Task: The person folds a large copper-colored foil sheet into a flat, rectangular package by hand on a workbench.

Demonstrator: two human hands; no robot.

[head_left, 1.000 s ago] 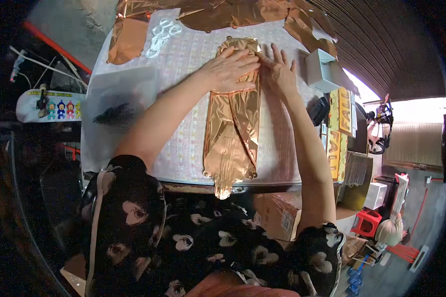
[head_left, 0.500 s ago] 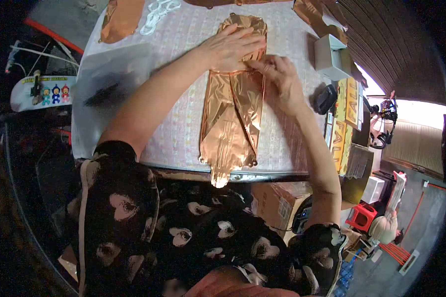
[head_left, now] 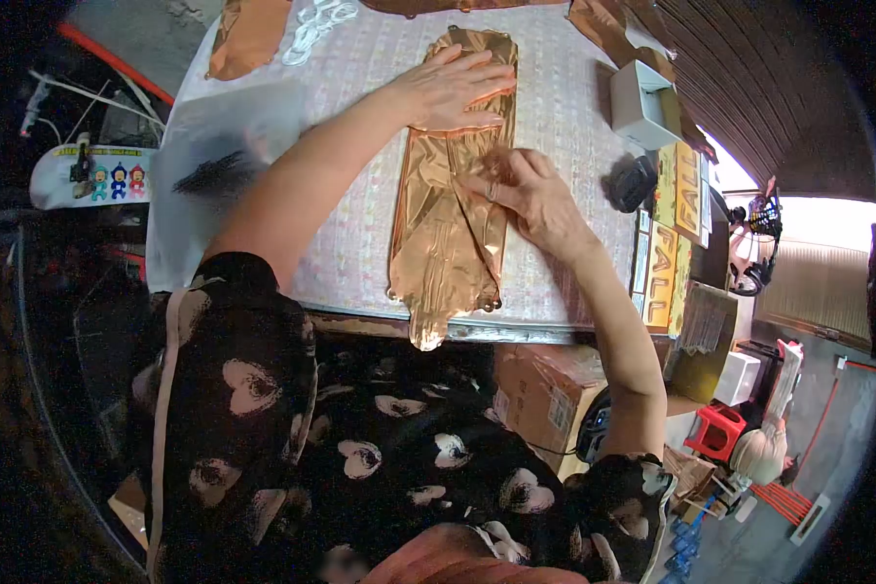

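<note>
A flat, deflated copper-coloured foil balloon [head_left: 438, 263] lies lengthwise before me, folded over on itself, its narrow tail hanging just past the near table edge. My left hand [head_left: 453, 92] rests palm down on its far part, fingers stretched out and pressing the foil flat. Over the right side of the balloon's middle is my right hand [head_left: 540, 200], fingers bent and drawn together at the folded layer. The fingertips are slightly blurred, and a slanting fold runs from them toward the near right corner.
More copper foil [head_left: 248, 39] lies at the far left beside a bundle of white string [head_left: 316, 29]. A translucent plastic sheet [head_left: 204, 185] covers the table's left. On the right stand an open white box [head_left: 642, 107], a dark object [head_left: 633, 183] and yellow printed packaging [head_left: 664, 273].
My right hand has moved nearer to me along the balloon, from beside my left hand to the middle. My left hand stays flat on the foil. The view has shifted slightly.
</note>
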